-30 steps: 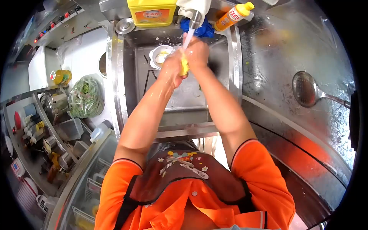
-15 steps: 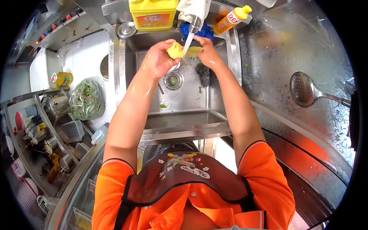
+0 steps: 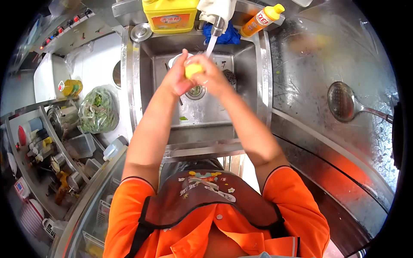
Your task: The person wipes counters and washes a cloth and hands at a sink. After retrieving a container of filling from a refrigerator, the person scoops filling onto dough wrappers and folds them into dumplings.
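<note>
Over the sink [image 3: 206,139], a bunched yellow cloth [image 3: 193,70] is pressed between my two hands. My left hand [image 3: 174,79] is closed on it from the left, while my right hand [image 3: 210,75], blurred by motion, squeezes it from the right. Water [image 3: 211,46] runs from the faucet [image 3: 218,26] just beyond my fingers. Below my hands are the sink drain [image 3: 196,92], a dark scouring pad [image 3: 230,78] and a white dish [image 3: 173,61], partly hidden by my left hand. A green scrap [image 3: 183,118] lies on the sink floor.
Behind the sink stand a yellow jug [image 3: 171,19], an orange bottle [image 3: 262,20] and a blue cloth [image 3: 226,34]. A skimmer [image 3: 342,101] lies on the right counter. On the left are a bag of greens [image 3: 98,111] and an oil bottle [image 3: 71,87].
My right hand has moved left and toward me, away from the water, to meet my left hand. The cloth, stretched between them before, is now bunched up.
</note>
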### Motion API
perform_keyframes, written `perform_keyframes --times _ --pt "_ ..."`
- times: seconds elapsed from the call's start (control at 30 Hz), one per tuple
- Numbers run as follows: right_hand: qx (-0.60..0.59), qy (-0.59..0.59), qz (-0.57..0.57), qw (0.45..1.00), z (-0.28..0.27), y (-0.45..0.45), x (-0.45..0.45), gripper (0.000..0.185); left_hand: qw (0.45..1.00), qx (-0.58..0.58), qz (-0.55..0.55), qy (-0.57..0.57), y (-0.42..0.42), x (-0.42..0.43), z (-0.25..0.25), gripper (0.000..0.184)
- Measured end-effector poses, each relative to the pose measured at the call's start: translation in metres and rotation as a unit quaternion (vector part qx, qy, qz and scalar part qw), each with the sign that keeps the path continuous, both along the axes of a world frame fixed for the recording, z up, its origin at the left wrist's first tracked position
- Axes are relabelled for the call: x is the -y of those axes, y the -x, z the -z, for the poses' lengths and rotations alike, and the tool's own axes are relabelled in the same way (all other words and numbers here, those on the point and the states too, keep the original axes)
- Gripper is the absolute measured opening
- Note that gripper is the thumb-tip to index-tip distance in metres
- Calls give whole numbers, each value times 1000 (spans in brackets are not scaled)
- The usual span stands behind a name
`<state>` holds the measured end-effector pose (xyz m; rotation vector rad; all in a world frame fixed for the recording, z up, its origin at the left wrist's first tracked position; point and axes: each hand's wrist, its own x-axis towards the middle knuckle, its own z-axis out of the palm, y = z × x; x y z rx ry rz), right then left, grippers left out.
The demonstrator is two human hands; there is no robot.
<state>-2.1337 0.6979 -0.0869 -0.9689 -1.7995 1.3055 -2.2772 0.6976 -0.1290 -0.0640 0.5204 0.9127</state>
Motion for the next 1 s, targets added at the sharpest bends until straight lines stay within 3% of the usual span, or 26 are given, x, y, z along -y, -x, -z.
perform_keyframes --times 0.03,0.07,0.13,0.17,0.23,0.3,0.33,0.37,0.4,0.47,0.53,0.57,0.63,0.67,0.7,0.8,0.83,0.9,0.93,0.97,1.0 --pt "66 -216 62 972 -13 13 15 21 999 -45 -15 9 -7 3 -12 49" --pt "87 -194 73 974 -26 22 35 18 995 -89 -30 17 -14 6 -24 43" --pt "128 -152 98 975 -42 35 66 14 999 -26 -25 -27 -11 7 -2 35" --pt "130 -230 129 956 -33 38 63 14 999 4 -22 -48 -12 7 9 31" --pt "131 -381 190 895 -4 39 45 15 994 -80 -71 19 -26 11 6 25" --pt "339 -215 179 898 10 16 -1 19 974 -169 -125 81 -38 12 -2 21" --pt "171 -158 253 939 22 5 -24 29 975 -185 -109 59 -40 10 -7 22" --pt "280 -133 242 919 20 0 -40 33 974 -202 -94 40 -39 8 -13 22" --pt "297 -120 249 914 12 2 -51 31 973 -215 -81 20 -39 5 -20 23" --pt "138 -33 201 969 45 -11 -79 26 972 -206 -114 14 -33 3 -21 26" --pt "-118 135 135 974 24 -20 -76 28 965 -226 -134 -14 -7 9 -6 33" --pt "-57 140 100 983 12 -25 -73 33 962 -255 -96 -15 0 11 1 40" --pt "-69 184 17 980 -8 -10 -53 29 989 -124 -79 12 -3 7 -9 40" --pt "-47 141 -9 989 -12 0 -34 25 996 -57 -69 27 -4 7 -11 40" --pt "-26 97 -34 994 -15 11 -14 22 998 13 -42 -36 -5 -2 19 34" --pt "81 -162 -18 983 -39 43 49 12 995 -90 -43 -2 -8 10 -6 27" --pt "111 -237 -3 965 -45 47 54 10 997 -34 -25 -59 -5 10 5 23" --pt "127 -250 90 956 -15 36 31 10 987 -17 -153 -42 -22 23 22 25" --pt "134 -257 135 948 3 28 10 11 984 -109 -143 0 -31 18 0 27" --pt "113 -175 179 961 14 22 -18 9 971 -197 -124 46 -39 13 -22 29" --pt "94 -87 223 966 26 13 -42 8 975 -178 -124 44 -40 12 -29 28"
